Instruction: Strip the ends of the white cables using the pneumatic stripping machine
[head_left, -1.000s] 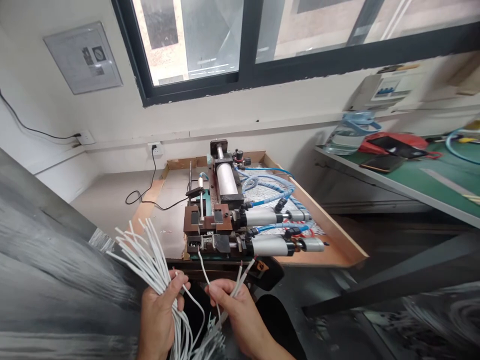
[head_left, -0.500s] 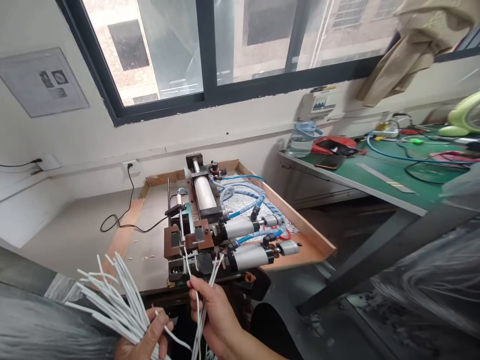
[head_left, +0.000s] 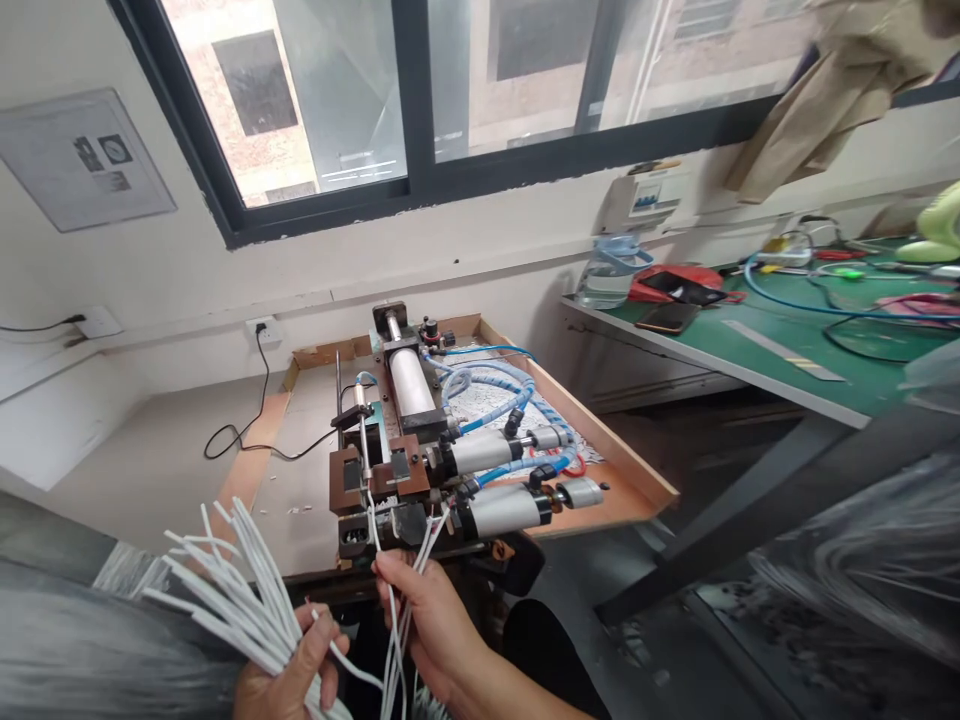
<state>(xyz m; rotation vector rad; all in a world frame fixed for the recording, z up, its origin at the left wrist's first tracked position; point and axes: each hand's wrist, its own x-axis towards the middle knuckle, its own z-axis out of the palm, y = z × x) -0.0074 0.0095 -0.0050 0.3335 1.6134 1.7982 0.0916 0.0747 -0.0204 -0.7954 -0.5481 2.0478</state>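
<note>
My left hand (head_left: 292,660) is closed around a thick bundle of white cables (head_left: 247,590), whose ends fan out up and to the left. One cable bends away from that hand toward the right. My right hand (head_left: 420,610) pinches a single white cable (head_left: 373,520) between thumb and finger; its far end reaches into the jaws of a pneumatic machine (head_left: 411,465). Several more white cables (head_left: 427,545) with thin stripped ends run through the same hand. Their lower lengths hang down out of view.
A shallow wooden tray (head_left: 622,460) with white scraps surrounds the machine, among blue air hoses (head_left: 495,395). On the right, a green-topped table (head_left: 795,350) bears a water jug (head_left: 604,275), a phone (head_left: 667,317) and a steel ruler (head_left: 784,350). Plastic-wrapped bundles flank both sides.
The view has shifted slightly. My left hand and its bundle have moved a little to the right. My right hand keeps the cable at the machine's jaws.
</note>
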